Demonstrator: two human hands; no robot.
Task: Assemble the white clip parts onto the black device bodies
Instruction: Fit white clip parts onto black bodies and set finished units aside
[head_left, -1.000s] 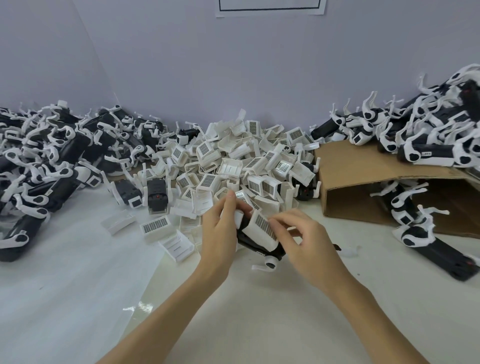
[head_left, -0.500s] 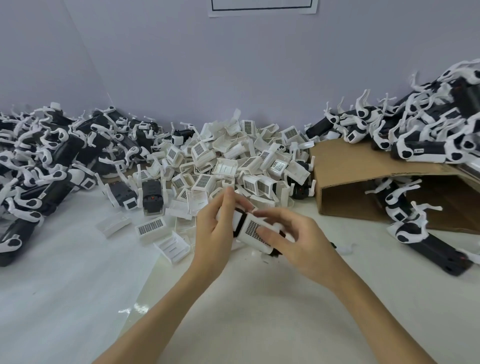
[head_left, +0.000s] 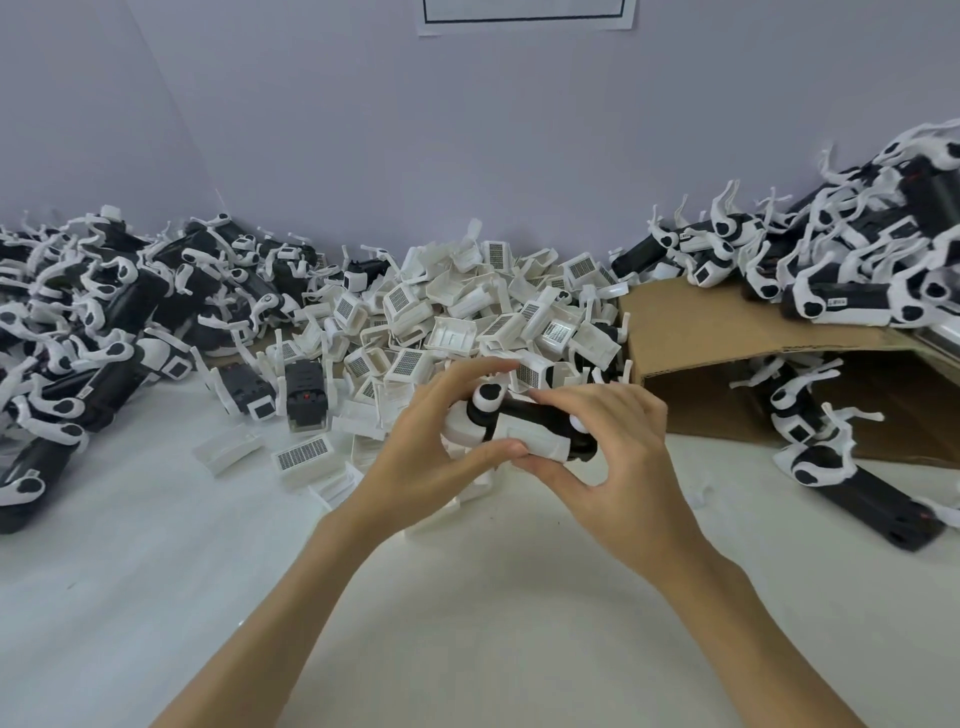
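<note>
Clip (head_left: 535, 440) now faces down on the body (head_left: 535, 413), rolled over since a second ago.
Left hand (head_left: 415, 457) and right hand (head_left: 618, 457) both pinch it, at 12 o'clock; likely seated.

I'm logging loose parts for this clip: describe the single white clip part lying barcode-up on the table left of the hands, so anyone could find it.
Start at the heap of white clip parts against the back wall, then drop to the bare white table at its front left edge. There a barcode-up clip part lies flat, left of the left hand. Unlike the plain white part beside it, its dark barcode grid faces upward.
</note>
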